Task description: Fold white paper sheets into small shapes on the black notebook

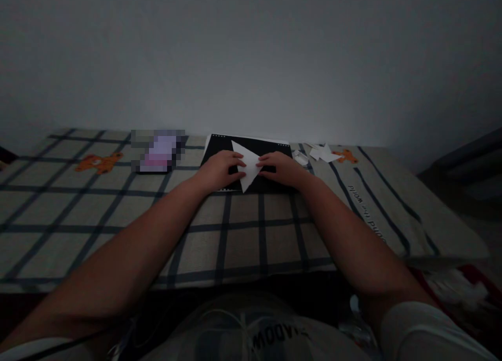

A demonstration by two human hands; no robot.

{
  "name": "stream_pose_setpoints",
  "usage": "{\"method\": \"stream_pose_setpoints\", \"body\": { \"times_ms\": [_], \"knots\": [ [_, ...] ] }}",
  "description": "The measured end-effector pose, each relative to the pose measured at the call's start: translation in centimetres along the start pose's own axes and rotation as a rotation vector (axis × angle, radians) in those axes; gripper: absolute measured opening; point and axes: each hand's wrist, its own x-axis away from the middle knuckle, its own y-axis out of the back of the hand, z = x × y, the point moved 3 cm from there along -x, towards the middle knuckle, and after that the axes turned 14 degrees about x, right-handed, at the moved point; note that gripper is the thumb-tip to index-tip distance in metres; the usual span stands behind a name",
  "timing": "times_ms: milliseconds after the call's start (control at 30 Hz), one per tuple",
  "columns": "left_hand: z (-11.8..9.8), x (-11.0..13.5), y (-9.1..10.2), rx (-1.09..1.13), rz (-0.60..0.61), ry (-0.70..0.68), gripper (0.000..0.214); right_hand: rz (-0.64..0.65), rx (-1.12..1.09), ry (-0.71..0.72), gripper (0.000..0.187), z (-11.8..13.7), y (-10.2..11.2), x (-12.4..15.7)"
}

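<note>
A white sheet of paper (250, 165), folded to a triangular shape with a point at the top left and another at the bottom, lies over a black notebook (221, 144). From the left, my left hand (221, 168) pinches its left edge with thumb and fingers. My right hand (280, 167) grips the right corner the same way, its fingertips close to the paper's middle. Under both hands the black notebook shows rows of small white marks along its edges, with white pages peeking out behind it.
A plaid cloth (117, 209) covers the table, which meets a plain wall (251, 57) at the back. A phone (159, 150), partly blurred, rests left of the notebook. Several folded white paper pieces (324, 153) lie on the right. Clutter sits below the table's right edge.
</note>
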Motion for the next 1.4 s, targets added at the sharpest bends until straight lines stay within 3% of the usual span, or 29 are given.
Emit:
{"method": "stream_pose_setpoints", "body": {
  "times_ms": [533,767,967,1233,1300,1400],
  "knots": [
    [0.1,0.0,-0.4,-0.020,0.041,0.036,0.045,-0.012,-0.040,0.007,0.024,0.6,0.1,-0.3],
    [0.3,0.1,-0.7,-0.038,-0.044,0.142,0.042,-0.009,-0.058,-0.012,0.039,0.7,-0.3,-0.2],
    [0.5,0.0,-0.7,-0.019,-0.056,0.125,0.041,0.074,-0.027,0.111,0.070,3.5,0.1,-0.1],
    [1.6,-0.4,-0.2,0.128,-0.183,0.125,0.042,0.109,0.207,0.138,0.040,5.9,1.9,-0.5],
    [1.7,-0.4,0.0,0.172,-0.214,0.135,0.041,0.109,0.207,0.166,0.026,6.1,1.9,-0.5],
    [1.4,-0.3,0.7,0.238,-0.278,0.125,0.038,0.054,0.121,0.130,0.022,5.8,1.6,-0.5]
  ]
}}
